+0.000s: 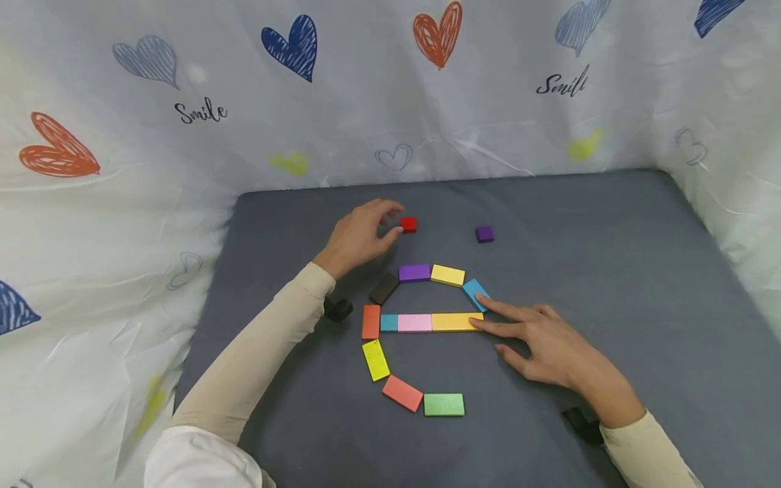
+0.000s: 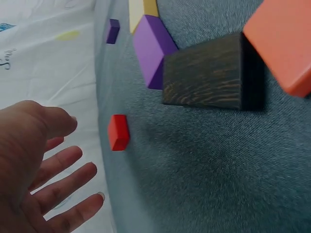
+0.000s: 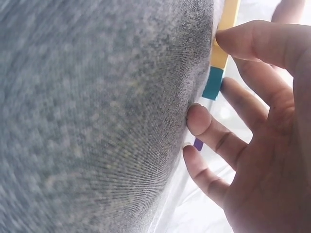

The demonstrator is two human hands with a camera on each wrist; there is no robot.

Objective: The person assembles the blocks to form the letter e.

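Wooden blocks lie in a rounded letter-e outline on the grey cloth. Beyond its top, my left hand [image 1: 361, 234] reaches over beside a small red block [image 1: 409, 225], thumb and fingers parted. In the left wrist view the red block [image 2: 119, 132] stands apart from the loosely bent fingers. My right hand [image 1: 543, 339] is at the outline's right side, index fingertip on the blue block [image 1: 474, 293] and another fingertip at the end of the long yellow-orange block [image 1: 454, 322]. In the right wrist view its fingers [image 3: 243, 102] are spread and relaxed.
A small purple block [image 1: 485, 234] sits alone toward the far edge. The outline also has a dark brown block [image 1: 384, 289], an orange-red block [image 1: 371, 322] and a green block [image 1: 444, 404]. A white curtain [image 1: 366, 102] with printed hearts hangs behind the table.
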